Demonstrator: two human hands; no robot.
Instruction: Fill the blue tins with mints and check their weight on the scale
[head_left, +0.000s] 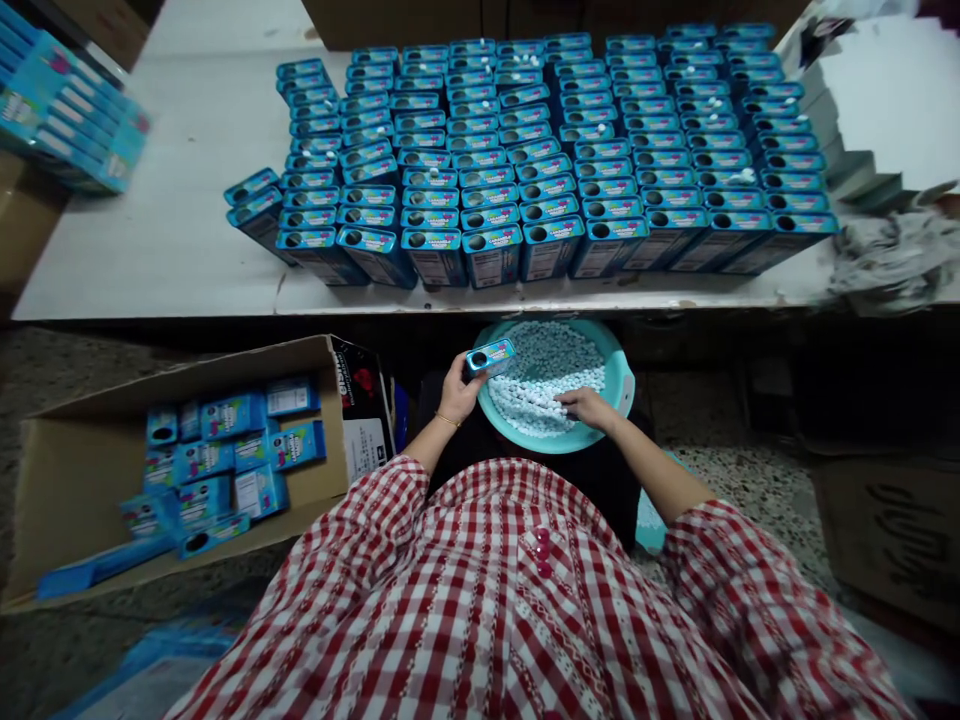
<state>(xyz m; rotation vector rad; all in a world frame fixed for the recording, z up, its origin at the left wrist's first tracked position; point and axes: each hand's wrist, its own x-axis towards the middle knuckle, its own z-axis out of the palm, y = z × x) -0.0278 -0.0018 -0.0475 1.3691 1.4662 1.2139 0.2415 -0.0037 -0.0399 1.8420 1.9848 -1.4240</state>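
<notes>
The left hand [457, 390] grips a blue tin [490, 358] over the teal basin [622, 385]. The right hand [589, 405] rests on white caps [536, 395], fingers curled loosely among them.

A single camera sits on the person's head and looks forward and steeply down. The red-checked shirt [480, 600] fills the lower edge, closest to the lens. The teal basin [627, 392] lies near, at centre. The desk [172, 240] spans the upper half, farther off. The wide lens bends the edges and takes in the cardboard box [67, 470] on the floor at left.
</notes>
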